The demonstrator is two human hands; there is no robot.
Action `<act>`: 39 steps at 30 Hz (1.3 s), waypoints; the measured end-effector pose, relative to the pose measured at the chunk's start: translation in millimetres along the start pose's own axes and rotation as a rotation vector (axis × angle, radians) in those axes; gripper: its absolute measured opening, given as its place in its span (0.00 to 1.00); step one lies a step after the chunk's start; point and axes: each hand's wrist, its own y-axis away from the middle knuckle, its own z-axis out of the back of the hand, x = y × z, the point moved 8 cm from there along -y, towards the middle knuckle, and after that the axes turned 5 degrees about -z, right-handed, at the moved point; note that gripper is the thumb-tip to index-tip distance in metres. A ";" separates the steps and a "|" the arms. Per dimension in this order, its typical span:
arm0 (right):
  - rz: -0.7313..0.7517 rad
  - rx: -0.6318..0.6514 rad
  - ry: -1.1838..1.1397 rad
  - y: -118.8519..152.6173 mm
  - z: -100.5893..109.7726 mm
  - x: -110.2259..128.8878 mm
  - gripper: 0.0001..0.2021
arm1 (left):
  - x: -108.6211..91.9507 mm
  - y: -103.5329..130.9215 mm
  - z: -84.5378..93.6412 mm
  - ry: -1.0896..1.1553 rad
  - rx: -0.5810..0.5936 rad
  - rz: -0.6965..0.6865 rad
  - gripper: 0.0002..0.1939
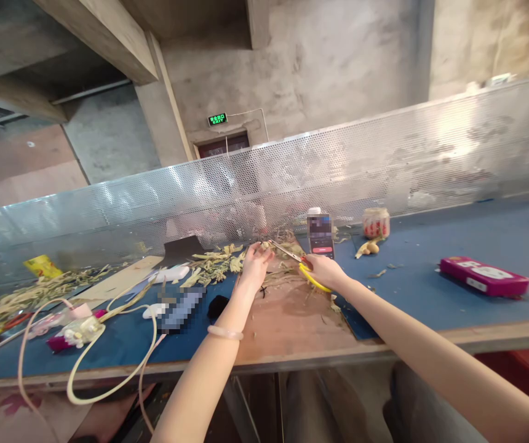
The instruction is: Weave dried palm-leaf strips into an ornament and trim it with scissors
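Note:
My right hand (322, 271) grips scissors (286, 251) with yellow and orange handles. Their metal blades point up and left, and the tips reach my left hand's fingertips. My left hand (256, 264), below a pale bracelet on the wrist, is closed in a pinch; a small pale piece, seemingly dried plant, shows at its fingertips, too small to make out well. Both hands are over a brown board (287, 332) strewn with plant scraps. Dried yellow-green plant stalks (221, 261) lie in a heap left of my left hand. A phone (320, 237) stands upright just behind my right hand.
A jar (376, 223) and a magenta box (483, 277) stand on the blue tabletop at right. At left are white cables (73, 375), a blurred-out device (184, 307), a second pair of scissors (3, 326) and a yellow packet (43, 266). A perforated metal panel (338, 166) runs along the back.

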 end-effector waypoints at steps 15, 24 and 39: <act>0.008 0.005 0.032 -0.1 -1.2 0.3 0.16 | 0.4 -2.2 0.5 0.045 0.016 -0.019 0.17; 0.011 -0.024 0.043 0.5 1.1 -0.4 0.16 | 1.4 -2.6 0.7 0.038 0.032 -0.020 0.17; 0.018 -0.004 0.046 0.0 -0.4 -0.3 0.16 | 0.4 -2.9 0.2 0.012 0.034 -0.032 0.17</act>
